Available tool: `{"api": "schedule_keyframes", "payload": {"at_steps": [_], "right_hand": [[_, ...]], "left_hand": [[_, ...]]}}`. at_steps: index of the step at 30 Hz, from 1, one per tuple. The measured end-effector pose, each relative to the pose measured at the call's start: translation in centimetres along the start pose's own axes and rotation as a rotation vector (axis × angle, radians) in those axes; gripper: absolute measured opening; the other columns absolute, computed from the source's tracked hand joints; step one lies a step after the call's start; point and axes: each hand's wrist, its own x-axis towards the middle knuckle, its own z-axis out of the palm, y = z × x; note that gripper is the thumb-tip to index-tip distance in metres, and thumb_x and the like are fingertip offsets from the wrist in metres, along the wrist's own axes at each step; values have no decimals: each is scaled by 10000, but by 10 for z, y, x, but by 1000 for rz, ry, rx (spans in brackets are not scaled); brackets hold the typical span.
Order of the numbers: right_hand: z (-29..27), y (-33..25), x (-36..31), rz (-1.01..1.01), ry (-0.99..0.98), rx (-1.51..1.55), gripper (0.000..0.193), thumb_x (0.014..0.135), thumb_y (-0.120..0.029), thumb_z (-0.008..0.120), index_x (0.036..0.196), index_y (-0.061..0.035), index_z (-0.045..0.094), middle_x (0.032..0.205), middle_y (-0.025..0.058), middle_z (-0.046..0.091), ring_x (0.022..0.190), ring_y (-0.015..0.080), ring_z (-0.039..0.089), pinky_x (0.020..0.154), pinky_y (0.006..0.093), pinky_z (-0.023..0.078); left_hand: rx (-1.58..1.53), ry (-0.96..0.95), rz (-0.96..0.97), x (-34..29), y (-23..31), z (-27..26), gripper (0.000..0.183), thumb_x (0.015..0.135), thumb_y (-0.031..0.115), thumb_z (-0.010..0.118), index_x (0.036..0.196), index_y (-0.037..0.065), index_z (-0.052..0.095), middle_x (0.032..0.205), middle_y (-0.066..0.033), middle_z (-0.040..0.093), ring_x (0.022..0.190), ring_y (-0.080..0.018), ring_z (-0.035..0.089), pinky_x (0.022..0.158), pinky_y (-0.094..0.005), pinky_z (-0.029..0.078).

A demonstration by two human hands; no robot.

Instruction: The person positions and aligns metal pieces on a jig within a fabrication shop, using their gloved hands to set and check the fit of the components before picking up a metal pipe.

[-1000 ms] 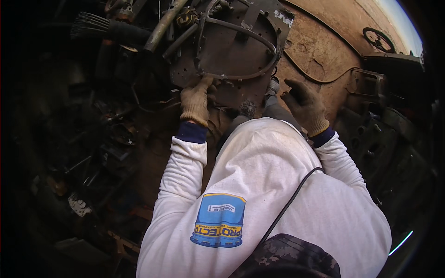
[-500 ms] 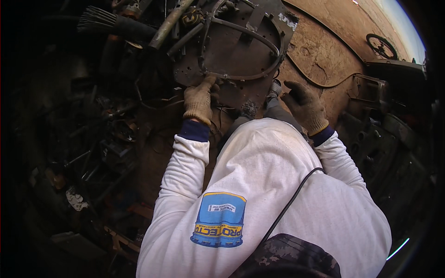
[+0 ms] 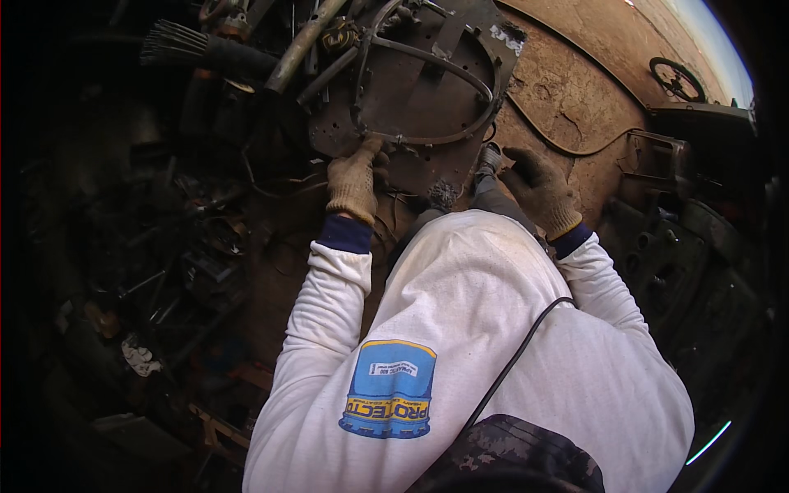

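Note:
A ring-shaped frame of bent metal bar (image 3: 436, 140) with a bar across it lies on a dark metal plate (image 3: 411, 168). My left hand (image 3: 353, 179), in a tan knit glove, is at the frame's near left corner, its fingers closed on the bar there; the fingertips are partly hidden. Off the plate's right edge is my right hand (image 3: 541, 191), also gloved. Its fingers are apart and no held object shows. It hangs above the ground by my shoe (image 3: 489, 156), away from the frame.
Left of the plate lie a long metal pipe (image 3: 306, 45), a bundle of thin rods (image 3: 177, 45) and dark scrap. A cable (image 3: 546, 141) runs over the brown ground at right. Dark metal parts (image 3: 657, 255) stand at the right, and a wheel (image 3: 676, 80) is farther off.

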Motion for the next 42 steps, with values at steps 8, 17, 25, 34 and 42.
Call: {"api": "schedule_keyframes", "payload": {"at_steps": [8,17,25,34,42], "right_hand": [[1,-2,1,16,-35,-14,366,848,-152,709,1185,-26,644,1008,168,698,907,279,696,804,358,547],[13,-23,15,-224,67,-99,360,830,-167,719,1175,-81,667,971,137,689,820,287,691,758,368,544],[37,-73,42,-621,73,-429,302,794,-191,751,1083,-121,697,982,121,683,876,298,671,743,372,549],[83,-99,77,-512,-61,-587,326,833,-409,669,1000,-129,687,988,125,680,935,368,649,868,483,495],[93,-99,88,-441,-125,-602,303,791,-382,675,894,-104,739,997,125,685,968,316,671,807,439,539]], "left_hand": [[93,27,67,-1,-1,4,136,863,158,735,900,33,696,779,-46,691,588,-112,593,483,-234,447],[147,-25,94,-9,7,5,135,913,153,680,924,22,712,811,-28,701,636,-101,607,522,-228,453],[196,-56,174,3,-4,-3,164,899,190,709,908,27,715,777,-14,689,642,-98,586,594,-256,463],[182,-37,123,-4,4,0,206,887,209,719,961,17,727,844,-20,701,705,-104,609,654,-264,476],[157,-31,109,-6,7,2,207,864,185,741,984,17,729,889,-21,702,719,-105,622,622,-258,486]]}}
